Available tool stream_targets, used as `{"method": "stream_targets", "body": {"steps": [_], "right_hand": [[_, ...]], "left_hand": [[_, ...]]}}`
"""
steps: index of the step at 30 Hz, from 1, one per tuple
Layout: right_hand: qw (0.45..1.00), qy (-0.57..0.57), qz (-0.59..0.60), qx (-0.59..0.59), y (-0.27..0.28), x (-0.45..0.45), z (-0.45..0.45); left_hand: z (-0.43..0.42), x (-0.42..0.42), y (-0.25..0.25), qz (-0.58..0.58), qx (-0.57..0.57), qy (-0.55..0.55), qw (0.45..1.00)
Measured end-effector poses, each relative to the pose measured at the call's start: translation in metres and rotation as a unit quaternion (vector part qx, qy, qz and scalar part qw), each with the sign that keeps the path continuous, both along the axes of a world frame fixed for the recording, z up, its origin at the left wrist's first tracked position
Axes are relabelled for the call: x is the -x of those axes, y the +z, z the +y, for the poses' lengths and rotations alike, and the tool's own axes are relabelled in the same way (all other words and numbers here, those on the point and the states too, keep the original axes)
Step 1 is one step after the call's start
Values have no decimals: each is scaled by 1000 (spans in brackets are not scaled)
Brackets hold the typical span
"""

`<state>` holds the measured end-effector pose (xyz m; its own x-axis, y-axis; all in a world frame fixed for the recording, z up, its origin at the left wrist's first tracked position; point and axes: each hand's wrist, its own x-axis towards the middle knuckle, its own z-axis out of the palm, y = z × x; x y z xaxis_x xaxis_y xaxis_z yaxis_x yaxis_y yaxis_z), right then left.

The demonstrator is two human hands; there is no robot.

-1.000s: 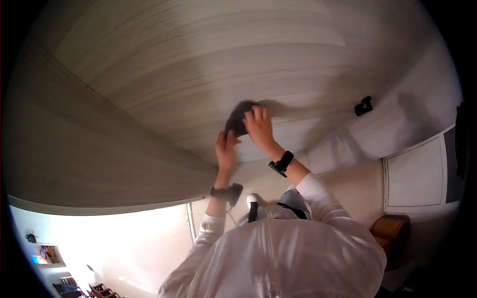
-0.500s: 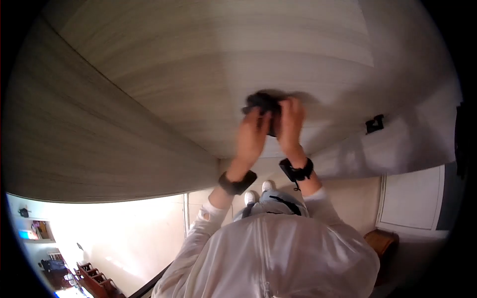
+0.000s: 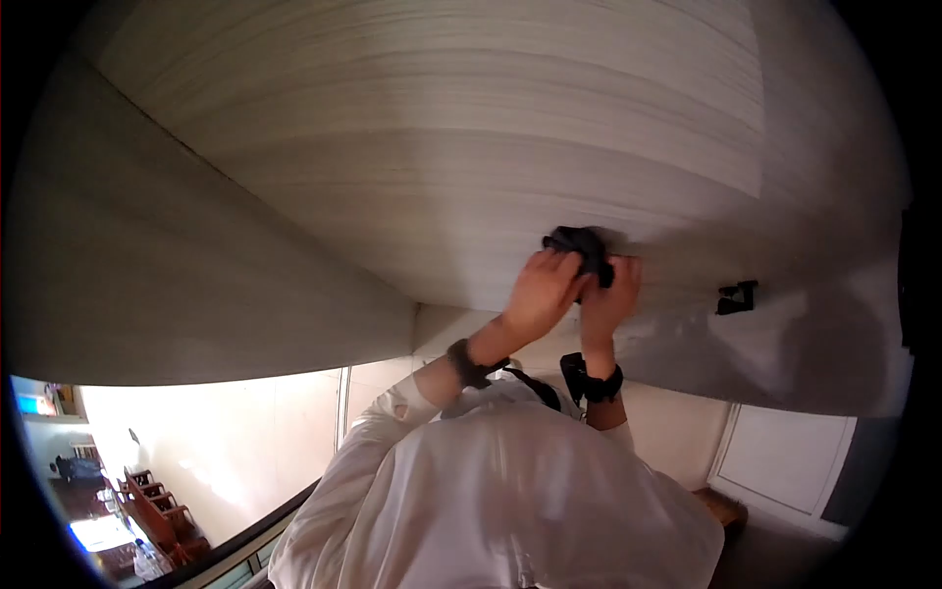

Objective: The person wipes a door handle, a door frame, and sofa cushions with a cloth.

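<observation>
A crumpled dark cloth (image 3: 579, 241) is pressed against a pale wood-grain panel (image 3: 461, 147) in the head view. My left hand (image 3: 545, 293) is closed on the lower left part of the cloth, its fingers bent over the fabric. At the cloth's lower right edge, my right hand (image 3: 610, 302) grips it too, slightly smeared by motion. The two hands nearly touch each other. Each wrist carries a black band, the left (image 3: 473, 365) and the right (image 3: 594, 381).
A small black fitting (image 3: 738, 296) juts from the panel's surface to the right of my hands. Another wood-grain panel (image 3: 216, 265) meets it at the left. Below are pale floor, a white door (image 3: 785, 456) and brown wooden furniture (image 3: 157, 515) at lower left.
Both hands and the cloth have moved right and lower in the view across the panel. The camera view has shifted too, with the black fitting now lower.
</observation>
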<state>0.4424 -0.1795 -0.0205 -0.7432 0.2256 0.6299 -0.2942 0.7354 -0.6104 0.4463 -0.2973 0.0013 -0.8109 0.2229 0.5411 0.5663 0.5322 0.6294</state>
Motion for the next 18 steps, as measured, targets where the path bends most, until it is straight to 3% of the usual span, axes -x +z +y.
{"method": "stream_targets", "body": {"steps": [1,4,5,7,8,11,12,13,18], "right_hand": [[1000,10,8,-21,-5,1,-23],[996,46,26,-71,-8,-27,29],[994,57,22,-87,4,16,-45],[991,77,32,-101,-5,28,8],[990,88,15,-111,-3,29,-28],[984,154,20,-93,-16,23,-33],[979,178,21,-95,-7,24,-87],[971,217,11,-96,-15,24,-86],[929,362,-34,-68,-44,-2,-88]], "left_hand": [[-24,-2,-3,-7,9,24,1000],[25,-37,-10,-8,58,70,996],[-54,7,-9,-11,72,74,995],[-5,17,-28,-7,92,94,991],[-40,14,-27,-5,83,115,990],[-40,-10,-20,-68,47,205,975],[-95,-14,-16,-91,42,233,967],[-95,-20,-20,-114,41,257,959],[-95,-68,-26,-143,56,304,940]]}}
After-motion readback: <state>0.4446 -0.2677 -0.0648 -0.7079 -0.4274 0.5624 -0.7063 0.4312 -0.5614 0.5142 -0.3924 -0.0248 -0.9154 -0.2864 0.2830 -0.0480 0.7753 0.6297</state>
